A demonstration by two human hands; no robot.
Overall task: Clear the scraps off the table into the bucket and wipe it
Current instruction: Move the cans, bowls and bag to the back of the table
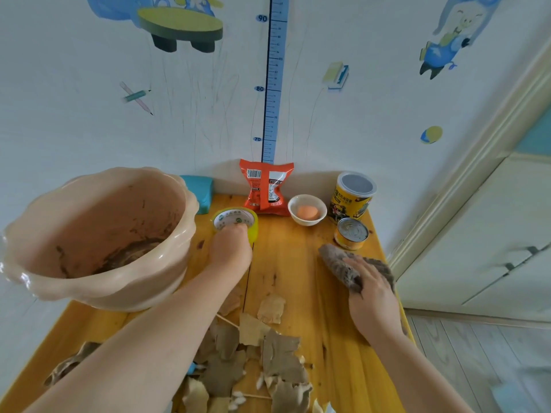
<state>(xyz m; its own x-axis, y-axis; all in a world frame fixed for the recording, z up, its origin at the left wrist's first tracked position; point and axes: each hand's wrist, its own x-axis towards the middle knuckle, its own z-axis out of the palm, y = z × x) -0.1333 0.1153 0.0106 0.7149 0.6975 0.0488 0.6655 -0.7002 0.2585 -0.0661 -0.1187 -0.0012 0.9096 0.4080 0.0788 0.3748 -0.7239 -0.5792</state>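
A pale pink bucket [98, 234] stands at the left of the yellow wooden table [292, 257], with dark scraps in its bottom. Torn brown cardboard scraps [268, 353] and a few thin sticks lie heaped on the near middle of the table. My left hand [231, 248] reaches past the bucket and grips a yellow-green cup [238, 219] with a printed lid. My right hand [369, 290] lies flat on a grey-brown cloth [343, 263] at the table's right edge.
Along the back stand a teal box [201, 189], a red snack packet [265, 187], a white bowl with an egg [307, 210], a tall yellow can [353, 195] and a small tin [351, 234]. The wall is behind; a white cabinet [477, 248] is at right.
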